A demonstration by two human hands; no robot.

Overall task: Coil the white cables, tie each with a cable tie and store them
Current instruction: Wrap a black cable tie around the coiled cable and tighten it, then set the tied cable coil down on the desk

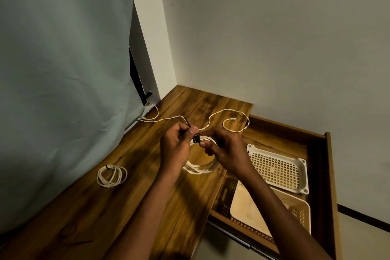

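Here, both hands are meeting above the middle of the wooden tabletop [105,207], working on a coiled white cable [200,168]. The left hand [176,146] is curling its fingers and pinching the thin black tail of a cable tie [196,138], which is sticking up past the knuckles toward the wall. The right hand [226,150] is gripping the top of the coil, with thumb and fingertips closing on the cable right beside the black loop of the tie. The loop is sitting around the gathered strands between the two thumbs. The lower part of the coil is hanging below the hands and appears to be resting on the tabletop near its right edge.

A second coil [111,175], already bound with a small dark tie at its top, is lying flat on the tabletop to the left, well apart from the hands. Farther back, a loose white cable [223,112] is snaking across the tabletop from the grey-green curtain [63,69] to the far right corner, its end curling round there.

To the right, an open wooden drawer [329,175] is holding a white perforated tray [304,177] and, nearer the person, a beige basket [299,211] partly hidden by the right forearm.
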